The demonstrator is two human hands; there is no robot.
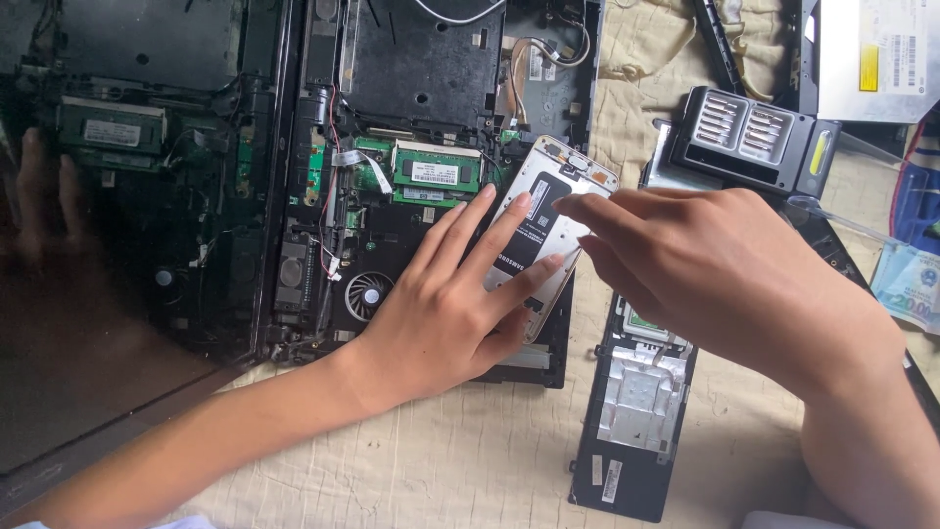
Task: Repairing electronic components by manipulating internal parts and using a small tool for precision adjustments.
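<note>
1. far left, the dark glossy screen [117,245] of the opened laptop lies flat and mirrors the parts beside it, so nothing there is being worked on.
2. moving in, the laptop base [323,176] sits with its cover off, green memory stick [437,173] and round fan [368,294] bare, likely so the inner bays can be reached.
3. now the left hand [446,313] comes in from the lower left, fingers spread and laid flat, pressing on the drive [539,220]; by the look of it, to keep it from sliding.
4. the drive, a flat silver slab in a metal bracket, lies tilted over the right edge of the laptop base, under the left fingertips and between both hands.
5. the right hand [705,274] reaches in from the right, fingertips drawn together in a pinching grip at the drive's right edge; whether a small tool or screw sits between them i cannot tell.
6. just below, a black cover panel [632,411] with foil inside lies on the cloth-covered table [470,460], set apart from the base.
7. upper right, a black bit case [749,137] stands open near the right hand, within easy reach, and a banknote [909,286] peeks in at the edge.
</note>
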